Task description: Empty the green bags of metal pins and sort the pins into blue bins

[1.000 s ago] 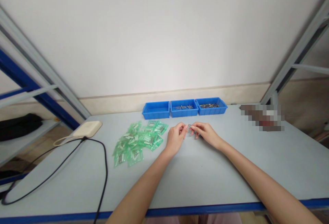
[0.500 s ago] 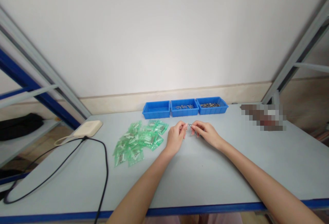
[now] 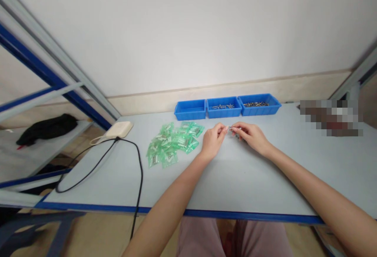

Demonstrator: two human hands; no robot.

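View lower (hands (image 3: 212, 141) still tog.)

Wall (image 3: 188, 33): plain off-white, filling the upper frame, softly brighter near the middle
Skirting (image 3: 153, 96): cream band along the wall's foot
Worktop (image 3: 103, 192): pale grey with blue front edge
Metal bars (image 3: 35, 67): grey and blue, slanting at upper left
Floor (image 3: 103, 229): tan, lower left

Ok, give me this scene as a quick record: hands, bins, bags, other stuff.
Right hand: pinching a thin metal piece
Left hand: close by, grip unclear
Blue bins: three in a row by the wall; metal bits in the middle and right ones
Green bags: piled left of the hands
Table: white box on it, black cord over its edge
Far right: pixelated patch, contents unclear
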